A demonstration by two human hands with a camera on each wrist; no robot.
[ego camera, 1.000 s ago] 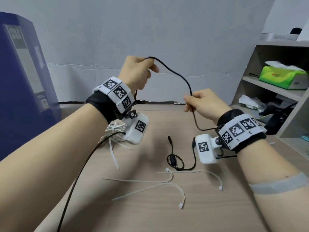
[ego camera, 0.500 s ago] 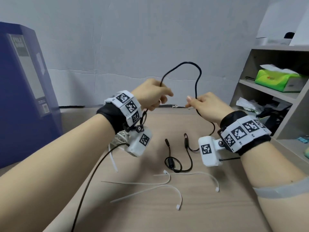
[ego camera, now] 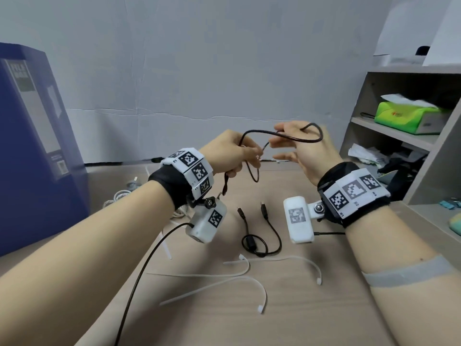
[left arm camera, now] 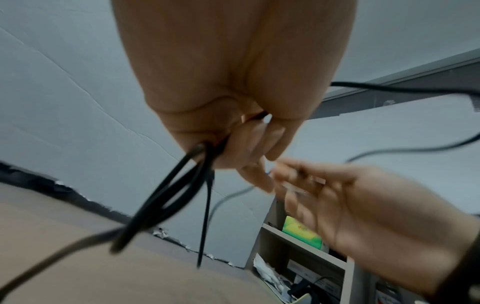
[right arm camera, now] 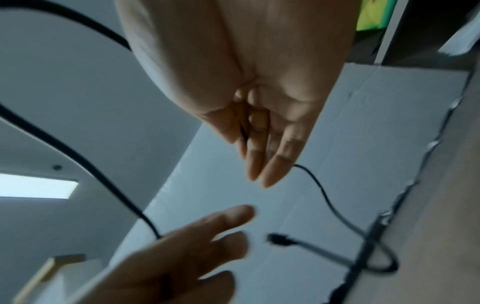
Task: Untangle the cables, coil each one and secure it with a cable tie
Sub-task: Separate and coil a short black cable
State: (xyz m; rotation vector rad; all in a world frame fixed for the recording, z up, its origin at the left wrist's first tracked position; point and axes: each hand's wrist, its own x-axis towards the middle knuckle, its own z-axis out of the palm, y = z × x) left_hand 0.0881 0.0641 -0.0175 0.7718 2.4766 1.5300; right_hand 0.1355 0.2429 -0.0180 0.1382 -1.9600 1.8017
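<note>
My left hand (ego camera: 252, 156) is raised above the table and grips a black cable (ego camera: 257, 131) gathered into loops; the left wrist view shows its fingers (left arm camera: 249, 148) curled round several strands (left arm camera: 166, 197). One plug end hangs below that hand (ego camera: 225, 186). A loop of the same cable arcs right and lies over my right hand (ego camera: 279, 143), whose fingers are straight and spread, close to the left hand's fingertips. In the right wrist view the fingers (right arm camera: 257, 160) are extended with the cable (right arm camera: 322, 191) trailing past them. A second black cable (ego camera: 259, 236) lies on the table, partly coiled.
Three white cable ties (ego camera: 239, 273) lie loose on the wooden table (ego camera: 324, 308) in front of me. A white cable bundle (ego camera: 119, 196) sits behind my left forearm. A blue file box (ego camera: 32, 146) stands at the left, a shelf unit (ego camera: 399, 136) with a green tissue pack (ego camera: 409, 117) at the right.
My hands came together and the tall arc of cable between them shrank to a small loop. The right hand went from pinching the cable to straight, spread fingers.
</note>
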